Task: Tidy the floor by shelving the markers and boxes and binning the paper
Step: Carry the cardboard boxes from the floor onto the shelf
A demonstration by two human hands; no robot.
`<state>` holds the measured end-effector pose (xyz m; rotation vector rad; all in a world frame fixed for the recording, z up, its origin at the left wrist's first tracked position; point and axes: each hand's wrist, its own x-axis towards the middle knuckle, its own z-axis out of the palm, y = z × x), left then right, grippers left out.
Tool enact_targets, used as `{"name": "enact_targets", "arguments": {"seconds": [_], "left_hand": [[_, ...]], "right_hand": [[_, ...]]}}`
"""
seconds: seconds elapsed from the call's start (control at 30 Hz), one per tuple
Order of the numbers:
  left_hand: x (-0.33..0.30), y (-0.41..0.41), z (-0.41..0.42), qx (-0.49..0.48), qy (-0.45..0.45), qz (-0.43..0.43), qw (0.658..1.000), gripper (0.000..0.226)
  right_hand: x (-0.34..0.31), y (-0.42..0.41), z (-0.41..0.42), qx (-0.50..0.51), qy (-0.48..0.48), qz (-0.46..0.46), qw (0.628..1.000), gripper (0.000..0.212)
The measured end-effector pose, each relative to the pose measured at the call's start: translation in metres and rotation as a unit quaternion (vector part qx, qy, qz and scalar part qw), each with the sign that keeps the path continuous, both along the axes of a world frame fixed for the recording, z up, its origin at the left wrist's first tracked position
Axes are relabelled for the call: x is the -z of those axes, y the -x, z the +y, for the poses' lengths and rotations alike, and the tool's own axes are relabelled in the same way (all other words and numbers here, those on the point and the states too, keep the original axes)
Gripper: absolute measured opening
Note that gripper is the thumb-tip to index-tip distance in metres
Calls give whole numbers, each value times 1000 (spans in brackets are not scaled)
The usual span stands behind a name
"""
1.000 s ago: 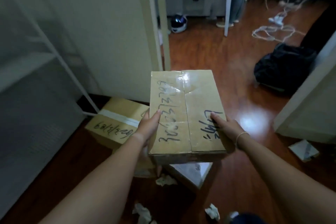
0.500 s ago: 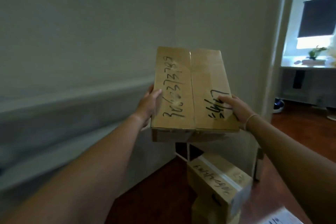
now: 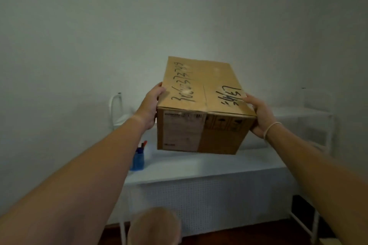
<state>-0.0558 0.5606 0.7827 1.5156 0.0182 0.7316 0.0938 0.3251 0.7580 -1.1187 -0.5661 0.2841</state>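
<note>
While hands grip it | box (image 3: 201, 113) between left (image 3: 150, 105) and right (image 3: 258, 117)

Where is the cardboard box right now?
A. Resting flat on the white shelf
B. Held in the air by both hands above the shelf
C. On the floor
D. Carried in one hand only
B: the left hand and right hand grip opposite sides of the cardboard box, whose bottom edge hangs clear above the white shelf.

box (image 3: 201, 105): tan, black scrawl; shelf (image 3: 209, 167): white, dotted mesh; cup (image 3: 137, 160): blue; wall (image 3: 99, 26): pale
</note>
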Motion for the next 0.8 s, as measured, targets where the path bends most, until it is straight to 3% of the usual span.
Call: {"name": "enact_targets", "arguments": {"seconds": [0.13,0.27,0.47,0.53,0.6,0.67,0.8], "left_hand": [[-5,26,45,-74,-3,29,997,45],[-4,39,89,-95,6,24,995,50],[-2,48,141,-102,-20,26,994,58],[4,47,161,-111,-5,30,993,88],[11,43,178,-117,16,26,993,102],[15,34,193,-121,19,23,992,96],[12,22,210,-239,-56,22,969,72]], "right_hand": [[-2,5,62,-21,-30,50,998,29],[0,7,123,-34,-26,72,997,53],[-8,10,193,-61,-40,57,996,66],[-11,17,208,-41,-20,17,999,61],[-11,15,225,-22,29,-58,998,69],[-10,10,240,0,75,-126,989,76],[-6,-3,264,73,151,-188,968,55]]}}
